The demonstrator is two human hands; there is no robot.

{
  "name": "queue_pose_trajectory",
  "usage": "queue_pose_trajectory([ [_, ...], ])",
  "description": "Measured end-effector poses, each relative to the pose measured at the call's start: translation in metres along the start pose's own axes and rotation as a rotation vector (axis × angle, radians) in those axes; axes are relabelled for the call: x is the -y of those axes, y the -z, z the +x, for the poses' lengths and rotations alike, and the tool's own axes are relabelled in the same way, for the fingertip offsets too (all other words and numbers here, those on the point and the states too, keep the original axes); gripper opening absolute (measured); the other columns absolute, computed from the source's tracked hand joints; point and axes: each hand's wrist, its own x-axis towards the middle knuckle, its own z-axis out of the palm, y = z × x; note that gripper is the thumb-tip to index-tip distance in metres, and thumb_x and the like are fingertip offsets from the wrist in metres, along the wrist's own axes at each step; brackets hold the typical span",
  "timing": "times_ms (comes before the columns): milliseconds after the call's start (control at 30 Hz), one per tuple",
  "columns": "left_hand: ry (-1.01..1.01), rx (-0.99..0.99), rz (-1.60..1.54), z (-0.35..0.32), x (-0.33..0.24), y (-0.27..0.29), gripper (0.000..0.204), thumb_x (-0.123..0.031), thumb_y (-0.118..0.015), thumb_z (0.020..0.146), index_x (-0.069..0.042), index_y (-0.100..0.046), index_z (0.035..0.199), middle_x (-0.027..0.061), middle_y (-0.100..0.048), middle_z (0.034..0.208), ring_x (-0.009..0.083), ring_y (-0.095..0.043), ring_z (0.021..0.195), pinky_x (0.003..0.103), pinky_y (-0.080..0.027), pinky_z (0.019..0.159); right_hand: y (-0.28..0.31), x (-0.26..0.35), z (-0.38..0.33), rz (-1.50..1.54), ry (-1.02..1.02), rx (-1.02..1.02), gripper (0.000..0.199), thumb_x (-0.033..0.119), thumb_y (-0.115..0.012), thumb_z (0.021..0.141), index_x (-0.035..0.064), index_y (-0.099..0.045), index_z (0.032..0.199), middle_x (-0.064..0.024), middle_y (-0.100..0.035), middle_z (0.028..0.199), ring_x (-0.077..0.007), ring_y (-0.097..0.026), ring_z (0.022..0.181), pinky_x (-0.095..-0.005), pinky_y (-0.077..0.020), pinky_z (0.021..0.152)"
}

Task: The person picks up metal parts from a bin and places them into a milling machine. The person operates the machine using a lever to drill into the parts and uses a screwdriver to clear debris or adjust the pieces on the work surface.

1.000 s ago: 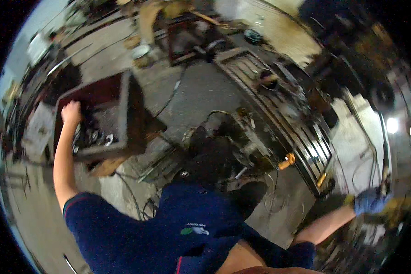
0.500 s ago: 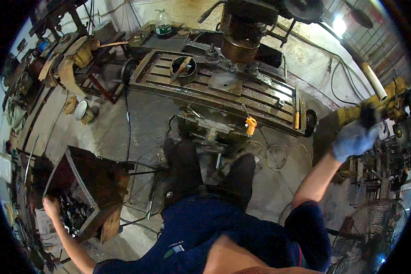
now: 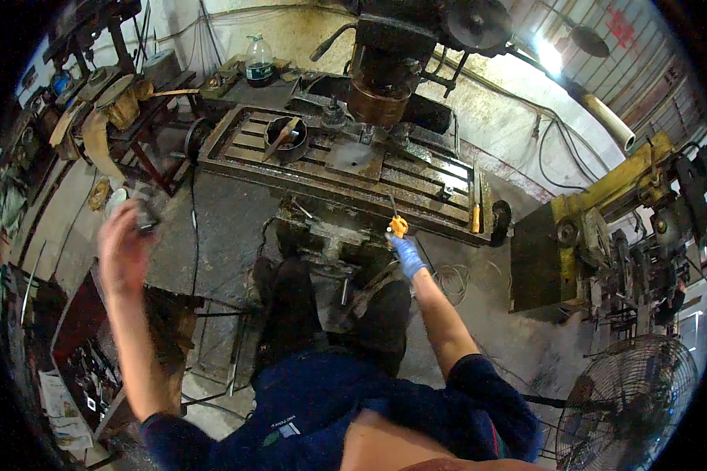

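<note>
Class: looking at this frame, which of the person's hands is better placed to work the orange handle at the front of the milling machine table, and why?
Right. The gloved right hand is already at the orange handle, seemingly touching it. The bare left hand is raised far to the left, holding a small dark object, well away from the machine table.

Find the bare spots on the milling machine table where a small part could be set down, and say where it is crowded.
On the slotted machine table, free patches lie between the flat plate and the orange-handled tool at its right end. The left end is crowded by the round black bowl. The right hand touches the orange handle below the front edge.
</note>
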Motion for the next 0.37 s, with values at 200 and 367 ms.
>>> queue_pose_trajectory([
  [200,0.333,0.295,-0.293,-0.023,0.098,-0.085,0.024,-0.009,-0.055,0.078,0.0,-0.056,0.099,0.0056,-0.058,0.083,0.0145,-0.057,0.064,0.025,-0.046,0.051,-0.029,0.032,-0.056,-0.136,0.581,-0.394,0.034,0.027,-0.073,0.069,0.0015,-0.059,0.087,-0.001,-0.056,0.071,-0.0118,-0.049,0.061,-0.029,-0.0419,0.058],
  [367,0.471,0.278,-0.411,-0.024,0.183,-0.079,0.027,-0.012,-0.055,0.078,0.001,-0.055,0.102,0.0078,-0.059,0.082,0.0186,-0.059,0.064,0.027,-0.047,0.051,-0.001,0.087,-0.123,0.133,0.481,-0.158,0.03,0.02,-0.066,0.08,0.0062,-0.05,0.101,-0.001,-0.054,0.068,-0.0084,-0.053,0.057,-0.0236,-0.0472,0.054],
])
